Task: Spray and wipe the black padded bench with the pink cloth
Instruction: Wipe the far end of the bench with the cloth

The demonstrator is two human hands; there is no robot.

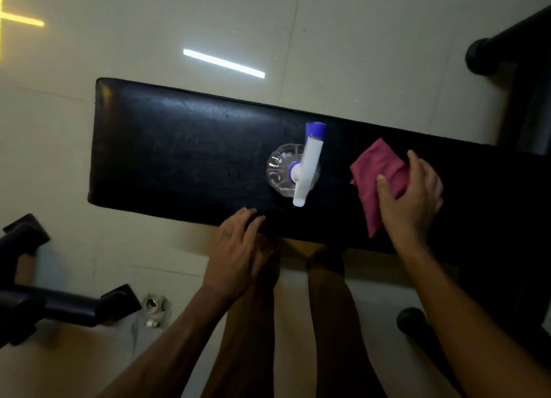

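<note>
The black padded bench point(179, 153) runs left to right across the middle of the view. A clear spray bottle point(293, 166) with a white and blue trigger head stands upright on its middle. The pink cloth point(377, 172) lies on the pad to the right of the bottle. My right hand point(408, 195) grips the cloth from the near side, thumb and fingers curled over it. My left hand point(235, 248) hovers at the bench's near edge, left of the bottle, fingers relaxed and holding nothing.
Pale tiled floor point(149, 39) surrounds the bench. Dark gym equipment point(65, 305) sits at the lower left, and black frame parts point(507, 48) at the right. A small crumpled object point(153, 308) lies on the floor. My legs point(283, 323) stand against the bench's near side.
</note>
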